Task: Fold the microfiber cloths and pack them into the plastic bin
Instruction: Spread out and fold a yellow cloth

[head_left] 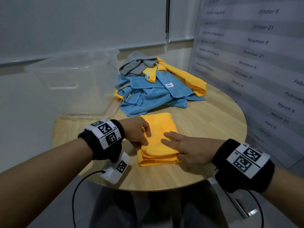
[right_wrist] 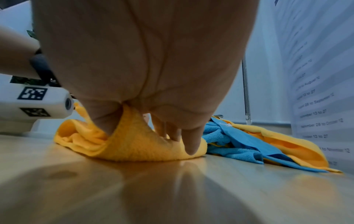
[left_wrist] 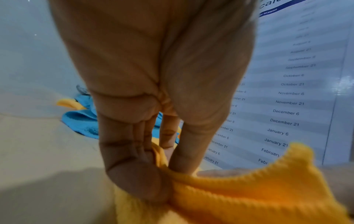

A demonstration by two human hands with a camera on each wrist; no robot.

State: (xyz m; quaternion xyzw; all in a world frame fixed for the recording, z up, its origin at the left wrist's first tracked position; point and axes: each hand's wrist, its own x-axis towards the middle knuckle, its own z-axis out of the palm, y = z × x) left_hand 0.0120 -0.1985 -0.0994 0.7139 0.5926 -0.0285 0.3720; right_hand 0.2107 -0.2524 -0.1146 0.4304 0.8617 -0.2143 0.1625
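Folded yellow cloth (head_left: 158, 137), long axis toward pile (head_left: 156, 86); left hand (head_left: 138, 130) fingers pinching it; right hand (head_left: 185, 148) gripping its edge

A yellow microfiber cloth (head_left: 158, 139), folded into a thick layered rectangle, lay flat near the front of the round wooden table. Behind it sat a loose, unfolded pile of cloths (head_left: 158, 86) in blue, yellow and grey, some showing small white tags. A clear plastic bin (head_left: 72, 83) stood just left of the pile, at the table's far left edge.
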